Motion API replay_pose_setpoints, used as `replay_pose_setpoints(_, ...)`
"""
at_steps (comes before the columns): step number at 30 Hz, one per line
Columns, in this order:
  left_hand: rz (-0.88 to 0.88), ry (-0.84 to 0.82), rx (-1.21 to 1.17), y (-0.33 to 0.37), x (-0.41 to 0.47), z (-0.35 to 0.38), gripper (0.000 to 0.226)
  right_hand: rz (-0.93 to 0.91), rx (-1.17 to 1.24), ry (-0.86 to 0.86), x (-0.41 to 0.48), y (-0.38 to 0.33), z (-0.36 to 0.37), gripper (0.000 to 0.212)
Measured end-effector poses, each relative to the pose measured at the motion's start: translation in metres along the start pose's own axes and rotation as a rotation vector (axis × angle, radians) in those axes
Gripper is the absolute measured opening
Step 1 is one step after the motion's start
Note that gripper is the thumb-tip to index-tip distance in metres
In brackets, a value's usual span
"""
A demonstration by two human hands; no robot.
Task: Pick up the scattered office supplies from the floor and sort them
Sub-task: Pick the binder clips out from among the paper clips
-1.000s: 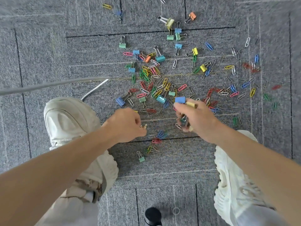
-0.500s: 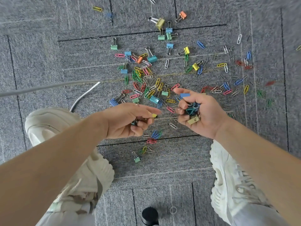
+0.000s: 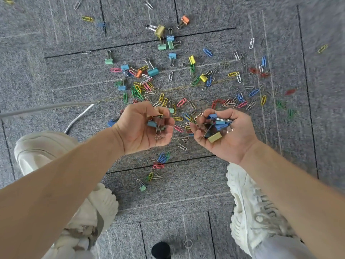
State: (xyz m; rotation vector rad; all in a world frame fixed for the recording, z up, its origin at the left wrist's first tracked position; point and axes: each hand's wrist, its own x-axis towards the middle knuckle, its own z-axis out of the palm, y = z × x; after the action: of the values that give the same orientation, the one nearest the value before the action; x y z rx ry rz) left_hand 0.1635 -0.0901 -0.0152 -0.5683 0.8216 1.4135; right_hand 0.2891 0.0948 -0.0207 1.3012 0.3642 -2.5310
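Both hands (image 3: 147,126) (image 3: 224,131) cup binder clips (image 3: 220,126) above the scattered pile (image 3: 164,86).

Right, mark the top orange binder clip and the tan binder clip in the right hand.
top orange binder clip (image 3: 185,19), head view, its orange body
tan binder clip (image 3: 214,137), head view, its tan body

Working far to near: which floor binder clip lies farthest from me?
The orange binder clip, past the big yellowish one; all others lie nearer.
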Motion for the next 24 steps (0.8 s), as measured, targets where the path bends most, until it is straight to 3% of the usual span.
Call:
replay_pose_setpoints(8,0.141,0.162,0.363,-0.001,0.018,0.012,0.035,-0.049,-0.215,-0.007,-0.003,-0.003,-0.004,0.028)
replay_pose_setpoints(15,0.169,0.147,0.323,0.002,0.017,0.012,0.021,-0.192,-0.593,0.058,-0.003,-0.008,-0.008,0.033)
replay_pose_setpoints(18,0.190,0.274,0.459,0.002,0.020,0.015,0.050,-0.192,-0.629,0.060,-0.003,-0.008,-0.009,0.031)
replay_pose_setpoints(21,0.228,0.368,0.531,-0.002,0.021,0.021,0.038,-0.171,-0.638,0.076,-0.005,-0.008,-0.008,0.029)
replay_pose_setpoints(24,0.190,0.318,0.353,-0.005,0.021,0.024,0.022,-0.136,-0.635,0.066,-0.007,-0.008,-0.007,0.024)
